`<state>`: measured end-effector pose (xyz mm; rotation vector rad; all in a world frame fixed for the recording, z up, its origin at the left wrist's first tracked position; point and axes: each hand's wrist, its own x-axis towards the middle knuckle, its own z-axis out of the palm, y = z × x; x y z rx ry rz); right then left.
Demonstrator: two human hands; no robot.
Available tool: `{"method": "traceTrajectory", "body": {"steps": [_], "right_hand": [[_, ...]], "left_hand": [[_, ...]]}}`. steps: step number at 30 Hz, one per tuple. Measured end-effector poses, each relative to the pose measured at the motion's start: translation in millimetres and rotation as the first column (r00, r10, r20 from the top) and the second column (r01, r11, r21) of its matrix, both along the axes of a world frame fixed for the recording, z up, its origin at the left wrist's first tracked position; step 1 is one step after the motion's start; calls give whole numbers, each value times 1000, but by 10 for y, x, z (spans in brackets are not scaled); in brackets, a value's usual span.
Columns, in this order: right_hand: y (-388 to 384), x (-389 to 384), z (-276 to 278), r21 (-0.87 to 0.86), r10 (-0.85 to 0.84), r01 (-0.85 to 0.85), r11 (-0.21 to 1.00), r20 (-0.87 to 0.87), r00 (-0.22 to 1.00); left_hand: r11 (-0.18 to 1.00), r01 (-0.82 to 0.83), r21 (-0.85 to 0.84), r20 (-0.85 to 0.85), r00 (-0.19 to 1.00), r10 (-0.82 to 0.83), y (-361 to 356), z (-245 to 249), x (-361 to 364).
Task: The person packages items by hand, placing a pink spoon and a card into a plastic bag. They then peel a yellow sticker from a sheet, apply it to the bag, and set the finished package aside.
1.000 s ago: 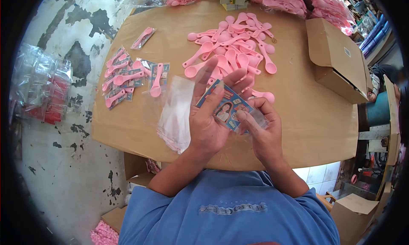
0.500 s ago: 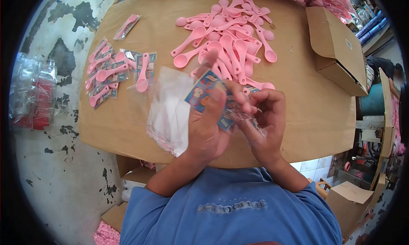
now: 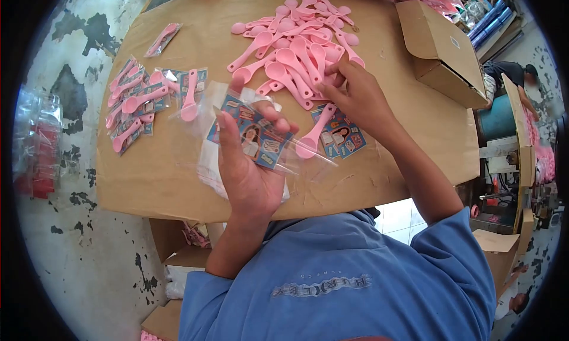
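My left hand [image 3: 252,163] is closed on a clear plastic bag [image 3: 290,163] with a blue printed card [image 3: 252,136] inside, held up above the table. Under it lies a stack of clear bags [image 3: 207,169], partly covered by the hand. My right hand [image 3: 361,98] is at the near right edge of a heap of pink measuring spoons [image 3: 290,59], thumb and fingers closed around a spoon's handle end, which they partly hide. Between my hands a single pink spoon [image 3: 317,133] lies beside several printed cards [image 3: 344,136].
Packed spoons with cards [image 3: 136,101] are grouped on the table's left, with another bagged spoon [image 3: 163,40] farther back. An open cardboard box [image 3: 441,53] stands at the right edge. Beyond it another person [image 3: 507,74] bends down.
My right hand has left the bag and moved up and right to the spoon heap. My left hand has shifted left with the bag and card, uncovering the loose spoon and cards.
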<state>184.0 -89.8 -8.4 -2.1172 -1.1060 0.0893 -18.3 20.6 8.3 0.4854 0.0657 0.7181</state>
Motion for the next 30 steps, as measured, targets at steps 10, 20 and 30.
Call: {"method": "traceTrajectory", "body": {"steps": [10,20,30], "right_hand": [[-128,12,129,112,-3,29,993,-226,974],[-469,-945,384,203,250,-145,968,-774,582],[-341,-962,286,434,440,-127,892,-767,467]], "left_hand": [[985,-160,-69,50,985,163,261,-57,-304],[920,-393,-17,-22,920,392,464,-12,-301],[994,-111,15,-95,989,112,89,-43,-9]]}}
